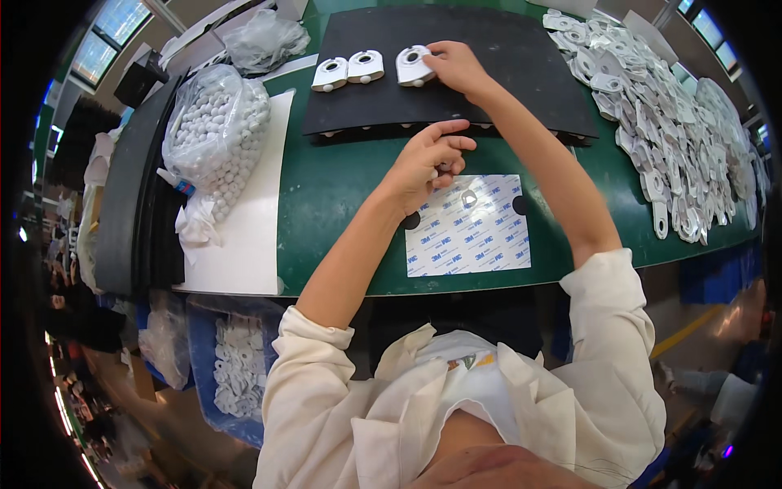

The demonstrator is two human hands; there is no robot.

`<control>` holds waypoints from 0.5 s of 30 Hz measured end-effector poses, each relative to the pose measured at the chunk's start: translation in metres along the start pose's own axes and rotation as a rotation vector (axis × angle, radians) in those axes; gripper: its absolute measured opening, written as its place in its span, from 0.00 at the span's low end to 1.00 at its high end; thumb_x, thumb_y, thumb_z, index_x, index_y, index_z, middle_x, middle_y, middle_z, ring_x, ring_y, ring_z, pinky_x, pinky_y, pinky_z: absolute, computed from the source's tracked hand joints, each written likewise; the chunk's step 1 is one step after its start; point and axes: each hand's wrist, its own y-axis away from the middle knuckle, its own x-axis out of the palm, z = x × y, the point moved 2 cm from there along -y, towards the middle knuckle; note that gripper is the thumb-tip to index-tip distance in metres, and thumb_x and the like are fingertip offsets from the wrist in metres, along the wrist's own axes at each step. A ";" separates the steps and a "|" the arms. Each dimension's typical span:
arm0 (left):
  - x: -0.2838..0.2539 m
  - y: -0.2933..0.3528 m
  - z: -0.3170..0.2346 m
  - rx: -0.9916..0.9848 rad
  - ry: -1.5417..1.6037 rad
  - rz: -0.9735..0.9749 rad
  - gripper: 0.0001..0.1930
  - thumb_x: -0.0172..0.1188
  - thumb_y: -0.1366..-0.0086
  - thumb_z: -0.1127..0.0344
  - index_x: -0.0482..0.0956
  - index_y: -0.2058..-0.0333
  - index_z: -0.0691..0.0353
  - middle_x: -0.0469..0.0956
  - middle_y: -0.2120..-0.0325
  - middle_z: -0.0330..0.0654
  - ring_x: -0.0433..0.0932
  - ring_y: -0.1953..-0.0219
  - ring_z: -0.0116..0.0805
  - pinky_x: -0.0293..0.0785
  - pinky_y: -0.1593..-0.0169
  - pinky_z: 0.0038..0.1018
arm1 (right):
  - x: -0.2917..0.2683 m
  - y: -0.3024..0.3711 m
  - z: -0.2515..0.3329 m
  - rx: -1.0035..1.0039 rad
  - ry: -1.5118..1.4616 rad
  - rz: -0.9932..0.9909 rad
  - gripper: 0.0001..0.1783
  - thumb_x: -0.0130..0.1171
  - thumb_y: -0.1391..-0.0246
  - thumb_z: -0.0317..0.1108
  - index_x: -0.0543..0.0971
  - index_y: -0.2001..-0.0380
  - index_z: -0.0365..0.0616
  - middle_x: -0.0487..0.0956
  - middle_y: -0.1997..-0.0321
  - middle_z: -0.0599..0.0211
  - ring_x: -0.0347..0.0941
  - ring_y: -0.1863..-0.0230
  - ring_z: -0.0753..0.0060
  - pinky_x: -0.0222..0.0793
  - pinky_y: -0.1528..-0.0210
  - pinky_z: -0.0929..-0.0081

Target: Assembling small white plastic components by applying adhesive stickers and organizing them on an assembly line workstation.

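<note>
My right hand grips the right edge of a white plastic part with a round dark-centred hole and a small white ball at its near end. That part rests on a black board. Two like parts, a left one and a right one, lie side by side to its left. Nearer to me, my left hand hovers over the table with the index finger stretched out and the other fingers curled. Small white balls show partly among those curled fingers; the rest of them is hidden.
Beneath my left hand lies a printed adhesive sheet on the green table. At left, a clear bag of white balls sits on a white board. White parts are heaped at right. A blue bin stands below.
</note>
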 end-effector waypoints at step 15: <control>-0.005 -0.004 0.006 -0.021 0.109 -0.021 0.19 0.52 0.36 0.51 0.71 0.63 0.65 0.69 0.83 0.36 0.59 0.84 0.16 0.50 0.85 0.13 | -0.175 0.028 -0.050 -0.331 0.752 -0.503 0.21 0.59 0.51 0.40 0.75 0.55 0.41 0.77 0.58 0.59 0.72 0.57 0.62 0.68 0.55 0.66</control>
